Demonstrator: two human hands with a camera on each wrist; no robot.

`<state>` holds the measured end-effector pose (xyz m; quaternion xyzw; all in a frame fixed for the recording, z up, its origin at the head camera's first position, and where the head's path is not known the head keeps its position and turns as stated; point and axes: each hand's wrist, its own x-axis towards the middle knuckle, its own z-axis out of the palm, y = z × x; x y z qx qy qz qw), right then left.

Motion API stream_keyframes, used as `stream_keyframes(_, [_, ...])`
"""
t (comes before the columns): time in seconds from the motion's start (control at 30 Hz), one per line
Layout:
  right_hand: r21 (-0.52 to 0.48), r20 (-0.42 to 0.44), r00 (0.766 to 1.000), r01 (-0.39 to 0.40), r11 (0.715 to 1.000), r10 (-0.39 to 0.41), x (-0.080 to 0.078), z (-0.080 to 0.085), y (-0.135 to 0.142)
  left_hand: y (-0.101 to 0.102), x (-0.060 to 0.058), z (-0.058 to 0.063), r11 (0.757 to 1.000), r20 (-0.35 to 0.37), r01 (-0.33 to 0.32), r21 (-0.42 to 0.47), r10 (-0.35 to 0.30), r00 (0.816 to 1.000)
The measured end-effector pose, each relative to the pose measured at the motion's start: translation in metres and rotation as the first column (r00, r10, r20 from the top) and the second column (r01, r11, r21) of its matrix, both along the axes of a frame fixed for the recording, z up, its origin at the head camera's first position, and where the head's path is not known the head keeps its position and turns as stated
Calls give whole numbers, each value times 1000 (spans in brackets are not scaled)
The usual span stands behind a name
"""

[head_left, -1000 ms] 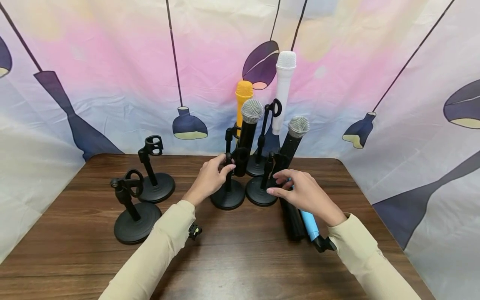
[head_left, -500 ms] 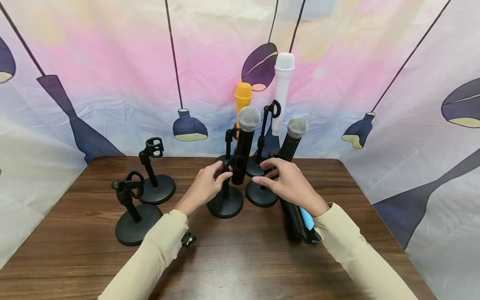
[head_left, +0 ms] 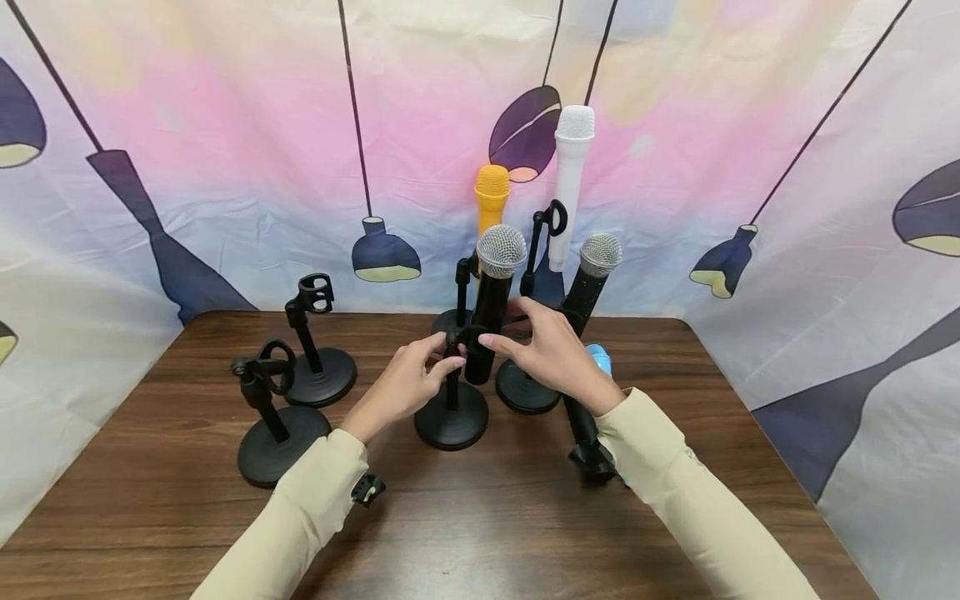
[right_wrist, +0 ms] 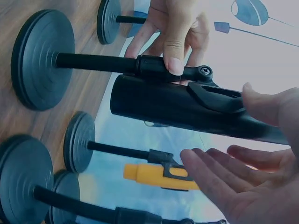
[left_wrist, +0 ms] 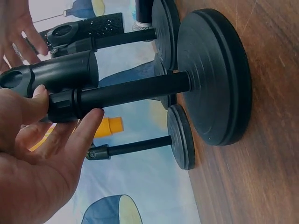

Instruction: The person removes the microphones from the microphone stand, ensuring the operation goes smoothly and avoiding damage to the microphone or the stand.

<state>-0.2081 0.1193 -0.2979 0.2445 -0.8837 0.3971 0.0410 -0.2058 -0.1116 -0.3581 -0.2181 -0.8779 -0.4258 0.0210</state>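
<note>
My left hand (head_left: 405,379) pinches the upper post of a black desktop microphone stand (left_wrist: 135,91) between thumb and fingers. In that stand's clip sits a black microphone (head_left: 491,304) with a silver mesh head, tilted, its lower end hanging above the table. Around this microphone, my right hand (head_left: 551,354) has its thumb and fingers spread; in the right wrist view the thumb tip is close to the clip (right_wrist: 217,97), and whether it touches cannot be told. The stand's round base (head_left: 452,425) appears to rest on the table.
Behind stand a yellow microphone (head_left: 492,196) and a white microphone (head_left: 574,158). A second black microphone (head_left: 588,287) leans at the right, with a blue microphone (head_left: 599,357) partly hidden by my arm. Two bare stands (head_left: 318,375) (head_left: 279,442) occupy the table's (head_left: 450,533) left.
My left hand has drawn the stand with the black microphone a little toward me. My right hand has moved left, from beside the right-hand microphone to around the held stand's microphone.
</note>
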Motion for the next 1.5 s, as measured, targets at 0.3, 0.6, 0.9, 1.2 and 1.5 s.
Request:
stream_keyframes(0.3, [-141, 1, 997, -71, 987, 72, -3, -8, -6, -2, 7, -2, 999, -1, 31, 43, -31, 1000])
stream_keyframes(0.6, [-167, -42, 995, -98, 981, 92, -2, -13, -9, -4, 13, 4, 995, -31, -10, 98, 13, 999])
stream_keyframes(0.9, [-209, -17, 995, -96, 973, 95, 0, -17, -8, -3, 15, 6, 996, -122, -25, 87, 36, 992])
stream_keyframes(1.2, [-309, -122, 974, -218, 926, 188, -5, -25, -6, -4, 15, 6, 998, -128, -14, 65, 22, 992])
stream_keyframes(1.5, [-225, -236, 967, -150, 963, 96, -2, -24, -9, -5, 18, 5, 997, -131, -27, 78, 37, 991])
